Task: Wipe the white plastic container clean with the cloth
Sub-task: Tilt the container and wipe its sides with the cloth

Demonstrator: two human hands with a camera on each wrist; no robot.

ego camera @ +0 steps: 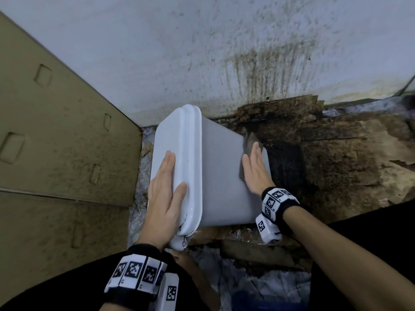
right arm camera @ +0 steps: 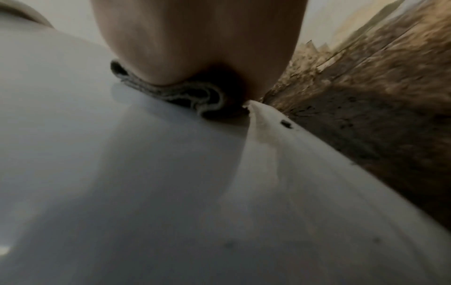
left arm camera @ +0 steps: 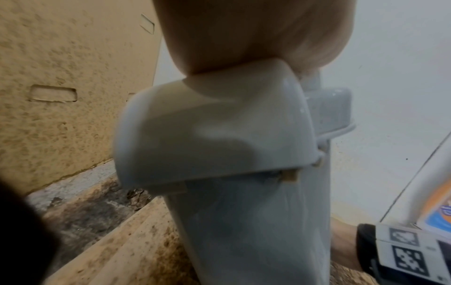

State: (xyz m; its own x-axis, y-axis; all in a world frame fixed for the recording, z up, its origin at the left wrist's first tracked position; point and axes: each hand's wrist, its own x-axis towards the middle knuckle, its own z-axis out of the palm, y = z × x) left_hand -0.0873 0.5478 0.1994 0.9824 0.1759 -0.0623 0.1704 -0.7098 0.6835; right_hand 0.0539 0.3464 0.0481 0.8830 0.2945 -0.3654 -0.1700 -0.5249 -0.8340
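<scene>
Lying sideways, white plastic container looks glossy.

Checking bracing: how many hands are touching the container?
2. The left hand lies flat on the lid end of the white container; the right hand presses the cloth onto its side.

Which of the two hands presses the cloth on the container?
The right hand: the grey cloth lies under it; the left hand rests bare on the lid.

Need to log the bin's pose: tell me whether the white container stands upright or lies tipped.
Tipped on its side. The white container has its lid facing sideways under the left hand, while the right hand presses the cloth on its upturned wall.
</scene>
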